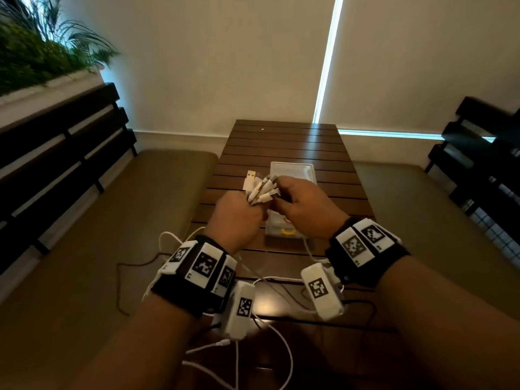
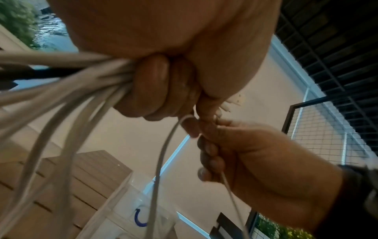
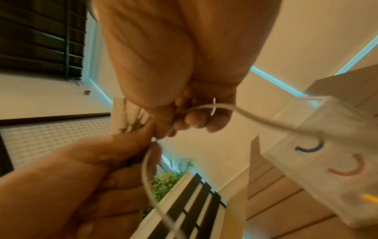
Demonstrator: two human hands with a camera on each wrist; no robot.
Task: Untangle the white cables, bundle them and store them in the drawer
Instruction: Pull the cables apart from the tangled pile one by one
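White cables [image 1: 260, 190] — gripped by left hand [image 1: 236, 218], pinched by right hand [image 1: 304, 209].

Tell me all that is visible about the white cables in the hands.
The cables are thin, white and look plastic-coated. Several are gathered into one bunch, with their plug ends fanned out upward; one is a metal USB plug. The left hand grips the bunch in a fist above the table. The right hand holds one strand beside the plugs. Loose lengths hang down from the fist, and white loops trail below the wrists. They are not yet in the drawer box.
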